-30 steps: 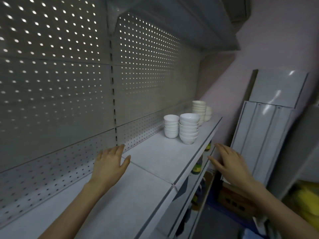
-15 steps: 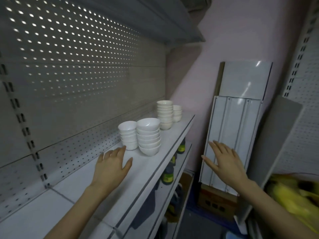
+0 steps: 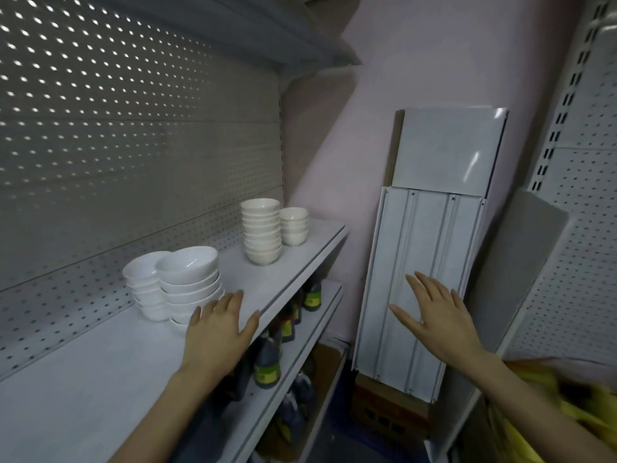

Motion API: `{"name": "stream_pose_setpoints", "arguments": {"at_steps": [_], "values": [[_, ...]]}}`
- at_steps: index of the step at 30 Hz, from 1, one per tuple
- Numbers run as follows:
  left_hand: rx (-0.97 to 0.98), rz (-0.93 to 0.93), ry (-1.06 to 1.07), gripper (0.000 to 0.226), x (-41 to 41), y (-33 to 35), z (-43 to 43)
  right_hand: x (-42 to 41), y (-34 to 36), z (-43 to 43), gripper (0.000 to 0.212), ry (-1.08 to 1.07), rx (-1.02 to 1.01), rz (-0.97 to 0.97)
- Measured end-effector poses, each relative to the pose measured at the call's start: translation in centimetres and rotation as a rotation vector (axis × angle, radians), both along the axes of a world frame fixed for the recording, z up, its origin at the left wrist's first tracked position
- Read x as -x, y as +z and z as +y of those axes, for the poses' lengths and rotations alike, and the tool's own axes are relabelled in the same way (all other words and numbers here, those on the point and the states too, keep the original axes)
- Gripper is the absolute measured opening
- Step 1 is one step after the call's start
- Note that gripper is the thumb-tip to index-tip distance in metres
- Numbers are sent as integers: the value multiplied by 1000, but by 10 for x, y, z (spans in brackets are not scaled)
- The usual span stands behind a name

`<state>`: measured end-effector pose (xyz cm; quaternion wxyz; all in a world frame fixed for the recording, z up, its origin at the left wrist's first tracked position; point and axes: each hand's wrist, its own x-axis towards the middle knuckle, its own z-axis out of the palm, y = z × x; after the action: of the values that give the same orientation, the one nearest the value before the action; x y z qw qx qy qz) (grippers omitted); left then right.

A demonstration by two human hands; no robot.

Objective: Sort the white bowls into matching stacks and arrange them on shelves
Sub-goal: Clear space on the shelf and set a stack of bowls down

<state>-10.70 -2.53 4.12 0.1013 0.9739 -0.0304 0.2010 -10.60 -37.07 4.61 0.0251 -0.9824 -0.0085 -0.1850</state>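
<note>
The small-bowl stack [image 3: 144,289] is sitting against the wider-bowl stack [image 3: 191,282] on the upper shelf [image 3: 100,379], with my left hand [image 3: 218,329] hovering flat and empty just beside them (contact unclear). Further right, the tall stack [image 3: 262,236] and short stack [image 3: 294,226] are standing together. My right hand [image 3: 437,315] is hovering, fingers spread and empty, before the leaning shelf panel [image 3: 394,255].

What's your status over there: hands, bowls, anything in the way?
Hands empty: left hand open over the shelf, right hand open off its edge. Four white bowl stacks upright on it, nearest stack just ahead of the left hand. Nothing blocking.
</note>
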Motion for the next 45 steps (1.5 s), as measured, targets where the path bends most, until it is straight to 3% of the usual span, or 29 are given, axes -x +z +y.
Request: {"name": "stream_pose_setpoints", "arguments": {"at_steps": [4,10,18,21,26,30,33,37,45], "values": [[-38,52,-14,65,-47,-3,-38,-33,-12,-23,116,-40,-28,45],[-10,38,-71,77,-131,-22,-76,-93,-27,-53,115,-110,-39,60],[56,5,-59,59,-257,-30,-97,-202,-21,-75,120,-171,-55,33],[75,48,-88,61,-293,-40,-101,-237,-28,-73,111,-166,-73,57],[100,130,-99,64,-320,-55,-103,-283,-51,-72,114,-130,-99,128],[196,121,-75,71,-339,-54,-111,-331,-54,-68,86,-44,-127,172],[279,181,-43,63,-364,-55,-120,-377,-56,-62,85,56,-149,171],[435,207,-11,72,-412,-60,-132,-453,-60,-49,81,241,-221,164],[822,147,103,100,-509,-83,-146,-575,-63,-13,90,539,-600,385]]}}
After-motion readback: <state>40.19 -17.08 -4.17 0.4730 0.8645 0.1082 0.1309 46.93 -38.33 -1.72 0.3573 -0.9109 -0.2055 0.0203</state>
